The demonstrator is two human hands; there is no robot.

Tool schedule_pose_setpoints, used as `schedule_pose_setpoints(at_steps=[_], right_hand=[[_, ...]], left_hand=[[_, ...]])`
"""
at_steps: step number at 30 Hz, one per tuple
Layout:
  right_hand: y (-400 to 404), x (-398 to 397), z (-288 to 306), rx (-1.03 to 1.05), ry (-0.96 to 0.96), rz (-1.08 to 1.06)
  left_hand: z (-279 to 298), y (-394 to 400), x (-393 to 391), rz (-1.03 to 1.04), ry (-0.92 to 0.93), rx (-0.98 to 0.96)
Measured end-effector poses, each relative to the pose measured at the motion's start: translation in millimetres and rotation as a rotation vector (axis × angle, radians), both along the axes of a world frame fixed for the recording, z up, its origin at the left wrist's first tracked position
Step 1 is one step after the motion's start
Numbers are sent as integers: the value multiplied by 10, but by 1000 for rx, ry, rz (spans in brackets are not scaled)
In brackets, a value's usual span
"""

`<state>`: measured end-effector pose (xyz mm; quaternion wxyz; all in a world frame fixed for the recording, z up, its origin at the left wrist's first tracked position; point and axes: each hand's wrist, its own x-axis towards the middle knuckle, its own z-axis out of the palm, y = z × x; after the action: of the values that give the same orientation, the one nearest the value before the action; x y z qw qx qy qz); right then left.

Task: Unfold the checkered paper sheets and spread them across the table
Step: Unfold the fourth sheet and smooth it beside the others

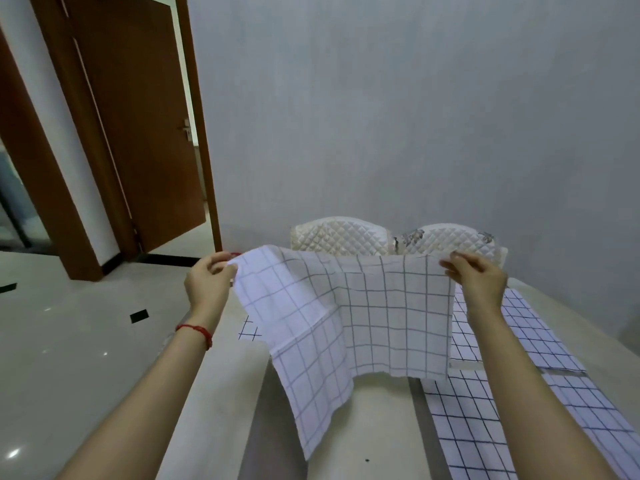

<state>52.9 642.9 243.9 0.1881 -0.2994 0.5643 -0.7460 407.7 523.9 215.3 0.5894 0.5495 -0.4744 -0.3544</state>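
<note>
A white checkered sheet (pixel 346 317) hangs in the air above the pale table (pixel 374 420), held by its top edge. My left hand (pixel 209 284) pinches its upper left corner. My right hand (pixel 479 280) pinches its upper right corner. The sheet is mostly unfolded, and its lower left part droops lower than the right. More checkered sheets lie flat on the table: one at the right (pixel 530 327), one at the front right (pixel 467 424), and a corner of another (pixel 250 331) shows behind the held sheet at the left.
Two quilted cream chair backs (pixel 341 235) (pixel 450 239) stand at the table's far side against a grey wall. A brown door (pixel 138 126) is open at the left, over a glossy tiled floor (pixel 69 341). The table's left edge runs beside my left forearm.
</note>
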Motion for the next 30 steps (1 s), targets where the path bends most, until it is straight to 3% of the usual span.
schedule_pose_setpoints(at_steps=[8, 13, 17, 22, 30], right_hand=[[460, 191, -421, -167, -77, -67], [963, 233, -833, -128, -87, -125], [1292, 257, -1316, -15, -109, -77], [1616, 289, -1825, 249, -121, -77], [1873, 411, -2306, 663, -66, 31]], left_hand=[[-200, 141, 375, 32, -189, -125], [-333, 561, 573, 58, -247, -262], [-724, 887, 710, 56, -265, -278], [-1292, 1344, 795, 11, -286, -65], [-1922, 1693, 969, -41, -424, 118]])
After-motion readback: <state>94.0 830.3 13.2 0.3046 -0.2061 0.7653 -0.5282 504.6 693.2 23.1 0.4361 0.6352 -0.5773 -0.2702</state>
